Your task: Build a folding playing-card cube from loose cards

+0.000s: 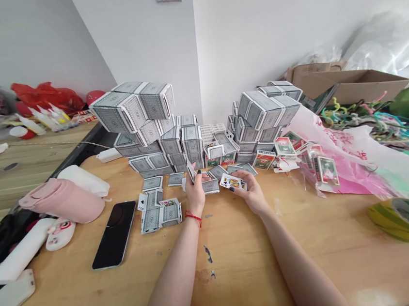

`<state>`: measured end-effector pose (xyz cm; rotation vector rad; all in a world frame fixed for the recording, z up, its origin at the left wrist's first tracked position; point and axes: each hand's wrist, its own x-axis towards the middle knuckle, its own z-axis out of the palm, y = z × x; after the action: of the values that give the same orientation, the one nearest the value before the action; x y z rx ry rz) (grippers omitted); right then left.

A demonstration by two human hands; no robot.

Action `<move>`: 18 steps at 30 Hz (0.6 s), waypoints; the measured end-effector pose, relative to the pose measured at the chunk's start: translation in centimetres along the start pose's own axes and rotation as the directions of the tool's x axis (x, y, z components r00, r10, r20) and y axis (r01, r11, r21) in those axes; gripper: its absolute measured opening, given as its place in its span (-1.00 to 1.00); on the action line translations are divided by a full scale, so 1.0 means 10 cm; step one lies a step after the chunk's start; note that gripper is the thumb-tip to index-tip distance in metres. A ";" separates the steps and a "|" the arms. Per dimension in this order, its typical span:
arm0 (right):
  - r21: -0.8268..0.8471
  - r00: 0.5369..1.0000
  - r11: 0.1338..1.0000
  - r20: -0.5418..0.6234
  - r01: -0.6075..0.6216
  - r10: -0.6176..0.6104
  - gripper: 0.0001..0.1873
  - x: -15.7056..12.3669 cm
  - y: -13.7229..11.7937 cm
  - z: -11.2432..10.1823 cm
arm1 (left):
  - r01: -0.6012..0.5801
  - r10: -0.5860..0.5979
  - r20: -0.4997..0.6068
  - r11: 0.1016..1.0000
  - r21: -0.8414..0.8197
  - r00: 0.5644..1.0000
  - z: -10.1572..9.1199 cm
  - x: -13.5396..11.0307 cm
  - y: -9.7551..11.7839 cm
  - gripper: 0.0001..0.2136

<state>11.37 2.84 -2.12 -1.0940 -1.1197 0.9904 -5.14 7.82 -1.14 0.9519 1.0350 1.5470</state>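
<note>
My left hand (196,190) is closed on a playing card (190,170) held nearly edge-on; whether there is more than one card I cannot tell. In my right hand (250,192) a face-up playing card (233,182) with a court figure is pinched between thumb and fingers. Grey-backed cards (211,186) lie on the table just beyond and between my hands. To the left of my left hand, folded grey-backed cards (155,211) lie in a loose group. Behind the hands stand stacked cubes of folded cards, a taller left stack (143,125) and a right stack (259,118).
A black phone (114,235), pink bottle (66,199) and white mouse (61,234) lie at left. On the right are card boxes (285,147), pink plastic bags (335,149), a yellow-green tape roll (405,219) and a cardboard box (358,83). A wall corner stands behind the stacks.
</note>
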 end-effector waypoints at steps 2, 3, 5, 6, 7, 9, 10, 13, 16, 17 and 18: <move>0.014 1.000 1.000 0.006 -0.008 0.008 -0.45 0.00 0.00 0.00 | 0.002 -0.002 -0.002 1.000 -0.009 1.000 0.00 0.00 0.00 -0.60; 0.020 1.000 1.000 0.024 -0.018 0.018 -0.44 0.00 0.00 0.00 | 0.005 -0.005 0.000 1.000 -0.013 1.000 0.00 0.01 0.00 -0.60; 0.027 0.997 0.999 0.062 -0.040 0.038 -0.43 -0.01 -0.01 0.01 | 0.005 -0.005 0.011 1.000 -0.015 1.000 0.00 0.01 0.00 -0.61; 0.030 0.996 0.998 0.076 -0.048 0.046 -0.43 -0.01 -0.01 0.02 | 0.002 -0.002 0.013 1.000 -0.014 1.000 0.01 0.00 0.01 -0.61; 0.034 0.995 0.998 0.087 -0.056 0.053 -0.43 -0.02 -0.02 0.02 | -0.004 0.004 0.014 1.000 -0.012 1.000 0.01 0.00 0.01 -0.61; 0.048 0.990 0.995 0.115 -0.082 0.076 -0.41 -0.02 -0.04 0.03 | -0.021 0.021 0.013 1.000 -0.002 1.000 0.01 -0.01 0.02 -0.62; 0.059 0.987 0.993 0.134 -0.099 0.090 -0.40 -0.03 -0.05 0.03 | -0.029 0.029 0.013 1.000 0.006 0.999 0.01 -0.01 0.02 -0.62; 0.091 0.969 0.984 0.208 -0.154 0.133 -0.36 -0.03 -0.06 0.02 | -0.069 0.068 0.015 0.996 0.059 0.998 0.00 -0.03 0.03 -0.62; 0.120 0.952 0.975 0.266 -0.188 0.151 -0.34 -0.03 -0.06 0.00 | -0.117 0.115 0.021 0.982 0.146 0.993 -0.01 -0.05 0.03 -0.64; 0.124 0.947 0.972 0.282 -0.198 0.156 -0.34 -0.03 -0.06 -0.01 | -0.130 0.127 0.027 0.977 0.172 0.992 -0.01 -0.05 0.03 -0.65; 0.124 0.942 0.971 0.295 -0.205 0.161 -0.34 -0.03 -0.05 -0.03 | -0.138 0.134 0.036 0.971 0.193 0.990 -0.01 -0.06 0.03 -0.65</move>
<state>11.61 2.44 -1.68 -0.9640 -1.1611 1.3930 -5.24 7.20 -0.92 1.1946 1.1407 1.5624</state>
